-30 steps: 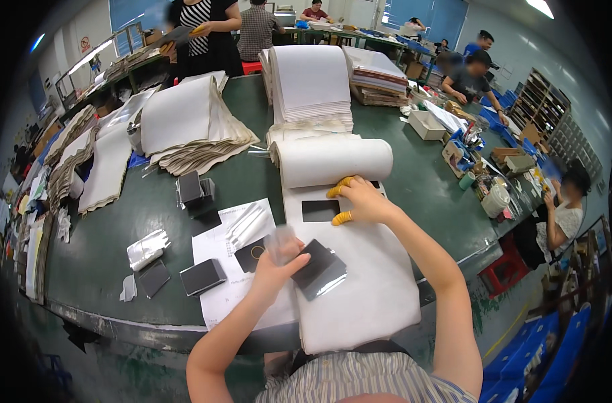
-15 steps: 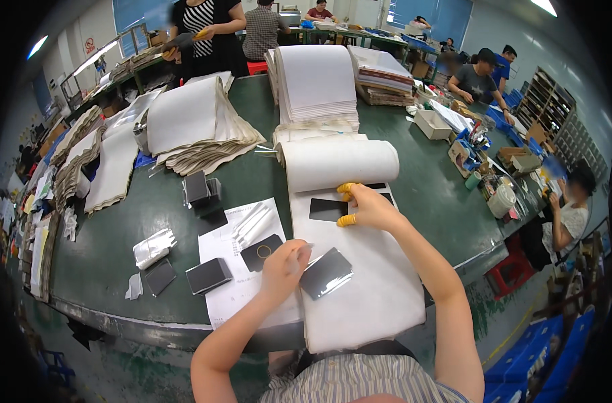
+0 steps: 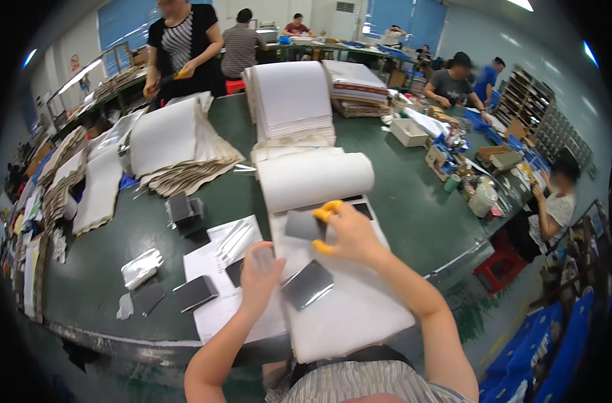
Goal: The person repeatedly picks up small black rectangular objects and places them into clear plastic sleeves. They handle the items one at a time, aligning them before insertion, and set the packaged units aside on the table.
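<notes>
My right hand (image 3: 354, 235), with yellow finger cots on the fingertips and thumb, grips a thin dark grey rectangular plate (image 3: 302, 226) by its right side, over the white paper pad (image 3: 343, 319). My left hand (image 3: 259, 272) is closed beside the pad's left edge. A whitish translucent piece shows at its fingers, and I cannot tell whether it is a cover on them or something held. Between the hands and my body, a glossy dark plate (image 3: 308, 285) lies on the pad. Another dark plate (image 3: 234, 271) is partly hidden behind my left hand.
Left on the green table (image 3: 118, 319) are stacked dark plates (image 3: 184, 210), a second stack (image 3: 196, 293), a printed sheet (image 3: 208, 322), and a clear-wrapped bundle (image 3: 142, 267). Thick paper piles (image 3: 165, 138) stand behind. A white tray (image 3: 409, 132) is at far right. Co-workers sit and stand around.
My right hand now holds the dark plate, which looks lighter and tilted. My left hand is more upright and covers more of the plate behind it. The whole view has shifted.
</notes>
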